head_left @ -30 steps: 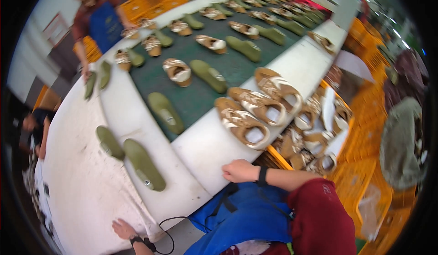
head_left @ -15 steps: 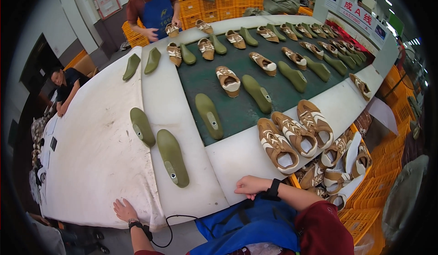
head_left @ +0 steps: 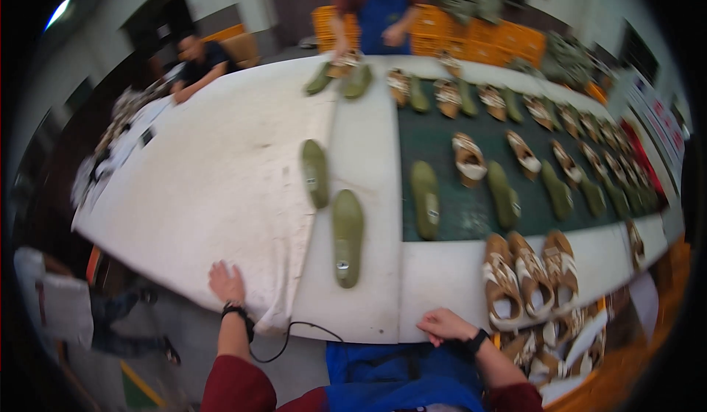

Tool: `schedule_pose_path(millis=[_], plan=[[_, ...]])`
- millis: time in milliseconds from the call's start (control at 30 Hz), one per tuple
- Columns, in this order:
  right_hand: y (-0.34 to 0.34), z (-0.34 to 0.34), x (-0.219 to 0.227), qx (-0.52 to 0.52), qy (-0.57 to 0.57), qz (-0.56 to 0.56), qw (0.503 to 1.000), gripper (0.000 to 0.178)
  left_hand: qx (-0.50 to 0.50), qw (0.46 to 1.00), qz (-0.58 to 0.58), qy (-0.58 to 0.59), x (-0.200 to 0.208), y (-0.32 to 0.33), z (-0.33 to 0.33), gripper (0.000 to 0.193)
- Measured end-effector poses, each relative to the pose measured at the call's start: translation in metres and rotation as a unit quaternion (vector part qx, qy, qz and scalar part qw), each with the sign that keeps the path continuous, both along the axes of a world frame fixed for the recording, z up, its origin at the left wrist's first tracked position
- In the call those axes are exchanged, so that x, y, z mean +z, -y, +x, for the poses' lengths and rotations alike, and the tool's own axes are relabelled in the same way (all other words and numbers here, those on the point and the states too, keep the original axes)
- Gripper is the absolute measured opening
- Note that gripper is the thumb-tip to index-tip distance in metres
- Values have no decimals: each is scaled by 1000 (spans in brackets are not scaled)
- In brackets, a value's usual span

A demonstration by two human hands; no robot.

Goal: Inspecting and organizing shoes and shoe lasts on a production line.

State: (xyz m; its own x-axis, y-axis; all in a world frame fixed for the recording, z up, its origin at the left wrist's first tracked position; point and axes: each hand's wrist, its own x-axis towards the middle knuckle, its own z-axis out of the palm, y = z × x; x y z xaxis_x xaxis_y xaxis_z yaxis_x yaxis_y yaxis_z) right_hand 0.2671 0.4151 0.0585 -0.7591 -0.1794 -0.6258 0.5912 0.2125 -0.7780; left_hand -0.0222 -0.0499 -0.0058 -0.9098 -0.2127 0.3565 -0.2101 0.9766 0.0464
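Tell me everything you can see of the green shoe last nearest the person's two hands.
The shoe last is olive green, smooth and foot-shaped, apparently plastic. A small pale patch with a dark spot shows at its end nearer the person; the other rounded end points away. It lies lengthwise on the white tabletop, just right of the cloth's edge. Neither the left hand nor the right hand touches it.

Orange crates (head_left: 482,40) at back (greyish sacks (head_left: 460,1) above); dark-topped co-worker (head_left: 205,62) at left.
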Motion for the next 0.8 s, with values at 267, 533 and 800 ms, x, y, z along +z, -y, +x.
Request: schedule_pose_path(millis=[267,533,800], plan=[[-1,12,4,-43,68,2,997,22,5,995,83,-50,10,-22,13,48],[-2,9,13,-42,58,5,997,22,4,993,116,-33,13,-27,14,49],[10,9,23,-59,5,40,997,26,9,993,115,-29,13,-27,12,49]])
